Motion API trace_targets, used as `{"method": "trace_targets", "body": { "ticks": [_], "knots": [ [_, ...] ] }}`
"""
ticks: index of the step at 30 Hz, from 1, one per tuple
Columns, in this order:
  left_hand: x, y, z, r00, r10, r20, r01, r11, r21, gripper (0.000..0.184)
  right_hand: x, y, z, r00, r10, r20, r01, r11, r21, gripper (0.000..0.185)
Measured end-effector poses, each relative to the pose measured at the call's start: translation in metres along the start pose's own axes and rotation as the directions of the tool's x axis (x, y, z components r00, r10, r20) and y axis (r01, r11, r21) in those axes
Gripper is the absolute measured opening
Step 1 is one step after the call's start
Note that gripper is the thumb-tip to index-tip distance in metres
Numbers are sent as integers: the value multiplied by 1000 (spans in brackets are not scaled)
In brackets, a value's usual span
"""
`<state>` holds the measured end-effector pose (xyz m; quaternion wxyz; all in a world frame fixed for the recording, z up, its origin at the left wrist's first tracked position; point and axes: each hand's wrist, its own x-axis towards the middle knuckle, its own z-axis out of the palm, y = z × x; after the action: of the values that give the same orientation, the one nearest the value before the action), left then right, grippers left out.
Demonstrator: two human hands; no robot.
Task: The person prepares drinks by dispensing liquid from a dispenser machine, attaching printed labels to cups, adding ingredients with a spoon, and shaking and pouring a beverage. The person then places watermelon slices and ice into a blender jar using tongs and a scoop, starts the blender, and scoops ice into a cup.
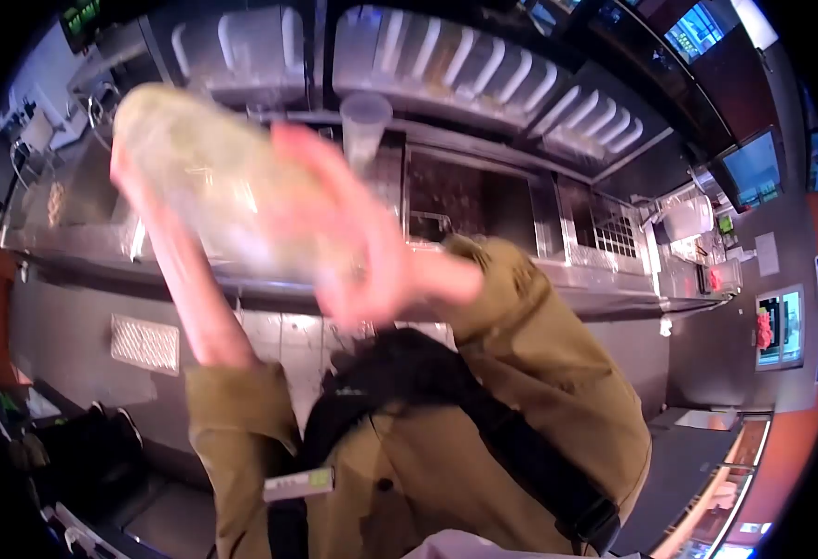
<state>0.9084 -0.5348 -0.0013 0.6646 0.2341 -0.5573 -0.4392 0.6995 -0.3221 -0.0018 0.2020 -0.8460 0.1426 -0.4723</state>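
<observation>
**Clasped between two grips, high over the worktop!**

Holding a pale container (213, 177) aloft, and at a slant, with the left grip (134, 177) at the far end and the right grip (372, 247) at the near one. Curled firmly around that near end on the right, with fingers (311, 154) stretched along the upper side. Laid against the outer side of the far end on the left, though too blurred to tell how tightly closed. Smeared all over, pale and cloudy in look, impossible to read for contents or lid. Lying right between the two grips, touching both, and raised above the metal worktop (83, 224).

Now out past the right grip! Near a clear cup (365, 130), standing just beyond the knuckles. Over to the right of that same grip, facing a dark recessed basin (470, 200), then a grate (614, 231) farther along, then a white tub (688, 217) well apart. Beyond both grips, looking across to a row of curved pale bars (465, 70). Down below the left grip, well apart, looking onto a light patterned mat (145, 343).
</observation>
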Motion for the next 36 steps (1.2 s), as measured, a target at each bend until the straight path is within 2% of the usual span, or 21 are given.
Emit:
{"method": "trace_targets", "body": {
  "ticks": [1, 3, 4, 5, 6, 7, 10, 15, 17, 18, 20, 21, 23, 25, 27, 29, 31, 32, 34, 35, 36],
  "knots": [
    [7, -5, -21, 963, -14, 269, 132, 894, -428, 78, 6, 10, -9, 999, 26, 44, -26, 1000, -3, 73],
    [-29, 15, 13, 978, 141, 153, 53, 543, -838, 75, 7, 21, -21, 987, 120, 111, -118, 993, -21, 81],
    [-27, 12, 19, 995, 70, 69, 16, 574, -819, 75, 22, 26, -25, 981, 192, -17, -181, 949, 258, 79],
    [-6, 4, 15, 996, -88, 15, 80, 799, -596, 74, 37, 47, -32, 990, 113, -79, -106, 990, 97, 82],
    [2, -6, 13, 985, -172, -25, 145, 893, -425, 74, 52, 70, -40, 989, 34, -141, -44, 996, -75, 85],
    [4, -15, 2, 973, -225, -52, 197, 927, -319, 74, 44, 86, -25, 987, 45, -156, -71, 983, -168, 79],
    [25, -49, 50, 966, -259, -10, 245, 923, -296, 72, 37, 84, -37, 979, -132, -157, 97, 972, -214, 74],
    [29, -55, 51, 953, -302, -22, 290, 933, -212, 70, 48, 84, -18, 922, -162, -351, 156, 987, -47, 66],
    [35, -58, 45, 953, -301, -18, 291, 933, -213, 69, 46, 66, -11, 904, -306, -298, 263, 948, -176, 65],
    [34, -55, 37, 954, -299, -25, 286, 933, -218, 69, 24, 47, -12, 933, -337, -125, 322, 939, -123, 67],
    [33, -44, 18, 954, -289, -75, 262, 931, -253, 68, 16, 27, -31, 972, -237, -1, 235, 965, -114, 64],
    [29, -37, 13, 950, -296, -99, 260, 927, -272, 68, 24, 48, -40, 990, -41, -137, 68, 977, 200, 60],
    [26, -24, 11, 940, -310, -146, 259, 922, -286, 67, 25, 61, 8, 969, 186, -159, -104, 901, 420, 59],
    [25, -8, 20, 932, -307, -191, 238, 919, -316, 66, 10, 49, -4, 987, 36, -154, -19, 994, 111, 65],
    [10, -3, 29, 918, -311, -244, 200, 898, -393, 66, -3, 38, -35, 996, -89, -16, 88, 993, -74, 70],
    [3, 1, 39, 903, -318, -288, 166, 878, -449, 65, 14, 41, -54, 997, -74, 8, 74, 997, -16, 69],
    [6, -1, 34, 864, -388, -320, 194, 845, -499, 64, 55, 56, -29, 965, 190, -180, -163, 974, 155, 71],
    [5, 2, 36, 856, -393, -337, 184, 839, -512, 64, 63, 58, -32, 944, 286, -166, -248, 944, 216, 68],
    [-9, 10, 34, 869, -333, -365, 104, 845, -524, 63, 60, 46, -30, 945, 325, -18, -310, 916, 254, 64],
    [-13, 12, 37, 874, -310, -374, 73, 844, -531, 63, 53, 45, -32, 951, 308, 28, -304, 913, 272, 63],
    [-13, 11, 39, 873, -302, -384, 52, 840, -541, 62, 49, 55, -32, 972, 233, 21, -228, 928, 296, 67]
  ]
}}
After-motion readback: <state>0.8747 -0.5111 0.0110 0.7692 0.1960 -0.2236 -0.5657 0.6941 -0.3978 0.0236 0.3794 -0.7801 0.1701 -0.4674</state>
